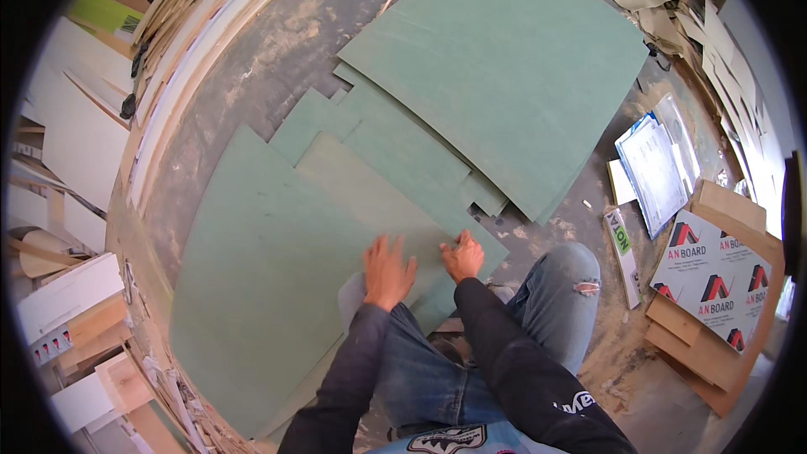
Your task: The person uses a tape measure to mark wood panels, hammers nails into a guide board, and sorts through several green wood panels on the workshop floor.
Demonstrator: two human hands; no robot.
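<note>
Several thin green boards lie overlapping on the floor in front of me. Across them runs a paler grey-green strip [353,181], slanting from upper left down toward my hands. My left hand [387,273] is over the strip's near end, fingers spread, slightly blurred. My right hand [462,257] has its fingers curled at the strip's right edge, apparently gripping it; the fingertips are partly hidden. Left of the strip lies a wide green board [244,277]. Beyond it, a large green board [504,67] rests on top of other green pieces.
My bent knee [559,286] is close on the right. Farther right are papers in a blue-edged folder [654,172], a narrow white box [622,261] and a printed panel [714,277] on brown boards [689,353]. Offcuts [76,311] crowd the left side.
</note>
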